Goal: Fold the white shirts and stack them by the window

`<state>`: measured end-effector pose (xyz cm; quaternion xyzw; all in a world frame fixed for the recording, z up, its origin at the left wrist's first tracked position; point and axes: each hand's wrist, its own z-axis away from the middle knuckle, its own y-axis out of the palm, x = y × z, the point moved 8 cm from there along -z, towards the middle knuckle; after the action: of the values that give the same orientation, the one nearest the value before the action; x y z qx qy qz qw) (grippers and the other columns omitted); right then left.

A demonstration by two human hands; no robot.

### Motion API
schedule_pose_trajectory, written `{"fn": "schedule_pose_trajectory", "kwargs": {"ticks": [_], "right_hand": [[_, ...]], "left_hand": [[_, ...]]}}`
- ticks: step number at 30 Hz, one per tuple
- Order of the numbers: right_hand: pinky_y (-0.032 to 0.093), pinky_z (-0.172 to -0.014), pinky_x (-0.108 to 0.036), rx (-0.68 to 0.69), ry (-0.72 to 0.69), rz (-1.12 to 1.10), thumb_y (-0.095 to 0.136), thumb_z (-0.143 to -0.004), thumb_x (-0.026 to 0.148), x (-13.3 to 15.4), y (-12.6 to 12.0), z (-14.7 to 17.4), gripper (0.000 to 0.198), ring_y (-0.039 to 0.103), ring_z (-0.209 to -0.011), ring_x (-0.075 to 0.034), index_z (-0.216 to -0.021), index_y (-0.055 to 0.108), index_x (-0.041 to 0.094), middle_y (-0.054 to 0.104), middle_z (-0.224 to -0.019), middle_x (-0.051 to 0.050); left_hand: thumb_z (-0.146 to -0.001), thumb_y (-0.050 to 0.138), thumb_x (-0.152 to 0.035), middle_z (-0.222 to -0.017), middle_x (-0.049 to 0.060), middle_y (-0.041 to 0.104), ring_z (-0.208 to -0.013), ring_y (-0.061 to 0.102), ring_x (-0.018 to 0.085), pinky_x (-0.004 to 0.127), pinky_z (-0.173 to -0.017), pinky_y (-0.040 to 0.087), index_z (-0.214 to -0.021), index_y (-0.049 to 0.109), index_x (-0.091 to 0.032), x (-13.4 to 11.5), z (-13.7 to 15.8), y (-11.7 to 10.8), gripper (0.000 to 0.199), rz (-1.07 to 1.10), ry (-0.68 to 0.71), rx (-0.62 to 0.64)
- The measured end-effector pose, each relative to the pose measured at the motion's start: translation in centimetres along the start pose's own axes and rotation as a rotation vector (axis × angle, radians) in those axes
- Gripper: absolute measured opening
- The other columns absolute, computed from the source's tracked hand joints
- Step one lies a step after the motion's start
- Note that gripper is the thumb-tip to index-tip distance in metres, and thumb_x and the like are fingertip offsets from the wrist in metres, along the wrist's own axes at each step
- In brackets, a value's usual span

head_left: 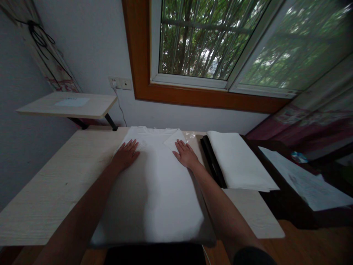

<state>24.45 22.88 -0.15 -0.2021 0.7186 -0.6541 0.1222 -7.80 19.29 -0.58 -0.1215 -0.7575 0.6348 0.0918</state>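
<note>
A white T-shirt (165,184) lies spread on the table, its neckline at the far edge and its lower end near me. My left hand (126,154) rests flat on its upper left part, fingers stretched out. On the upper right part, my right hand (186,154) lies flat too, fingers spread, beside a folded-in corner of the fabric. Neither hand grips anything. The cloth between the hands looks mostly smooth, with a shadow over its left half.
Right of the shirt, a stack of white sheets (239,162) lies beside a black bar-like object (213,162). A raised shelf (68,106) with a paper stands at the back left of the wooden table (55,180). Farther right, a printed sheet (306,180) lies on a dark surface.
</note>
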Motion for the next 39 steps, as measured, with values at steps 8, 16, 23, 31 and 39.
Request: {"fn": "schedule_pose_trajectory", "kwargs": {"ticks": [8,16,23,31,39], "right_hand": [[0.018,-0.128,-0.047,-0.012,-0.001,0.009,0.024,-0.107,0.054,0.2,-0.2,0.1,0.068,0.022,-0.157,-0.025,-0.161,0.033,0.014,0.024,-0.169,-0.010],[0.018,-0.128,-0.047,-0.023,-0.005,0.007,0.024,-0.107,0.055,0.0,0.0,0.0,0.068,0.021,-0.158,-0.024,-0.161,0.032,0.015,0.023,-0.169,-0.010],[0.017,-0.129,-0.046,-0.013,-0.002,0.005,0.023,-0.107,0.055,0.0,-0.1,-0.2,0.068,0.021,-0.158,-0.025,-0.161,0.033,0.014,0.023,-0.169,-0.009],[0.016,-0.128,-0.047,0.014,0.013,-0.014,0.024,-0.107,0.055,-0.1,0.0,-0.6,0.068,0.019,-0.158,-0.024,-0.162,0.030,0.016,0.022,-0.170,-0.009],[0.015,-0.128,-0.046,0.003,0.007,-0.004,0.024,-0.107,0.055,-0.2,0.0,-0.9,0.068,0.020,-0.158,-0.025,-0.161,0.032,0.014,0.022,-0.170,-0.010]], "left_hand": [[-0.105,0.022,-0.052,-0.169,0.010,0.028,-0.157,0.024,0.026,0.049,-0.127,0.020,-0.158,0.036,-0.017,0.1,-0.1,0.1,0.065,0.014,-0.013,0.019],[-0.105,0.022,-0.052,-0.169,0.010,0.028,-0.158,0.021,0.025,0.049,-0.127,0.019,-0.159,0.035,-0.017,0.1,-0.1,0.1,0.065,0.018,-0.011,0.012],[-0.105,0.022,-0.052,-0.169,0.009,0.028,-0.158,0.021,0.024,0.047,-0.128,0.018,-0.160,0.033,-0.018,0.2,-0.3,0.1,0.065,0.014,-0.010,0.016],[-0.105,0.022,-0.052,-0.169,0.009,0.028,-0.158,0.022,0.026,0.050,-0.127,0.020,-0.160,0.034,-0.019,0.5,-0.8,0.4,0.066,0.023,-0.009,0.020],[-0.105,0.021,-0.053,-0.169,0.008,0.028,-0.158,0.022,0.025,0.048,-0.127,0.019,-0.159,0.035,-0.018,0.8,-1.1,0.7,0.066,0.007,-0.004,0.006]]}}
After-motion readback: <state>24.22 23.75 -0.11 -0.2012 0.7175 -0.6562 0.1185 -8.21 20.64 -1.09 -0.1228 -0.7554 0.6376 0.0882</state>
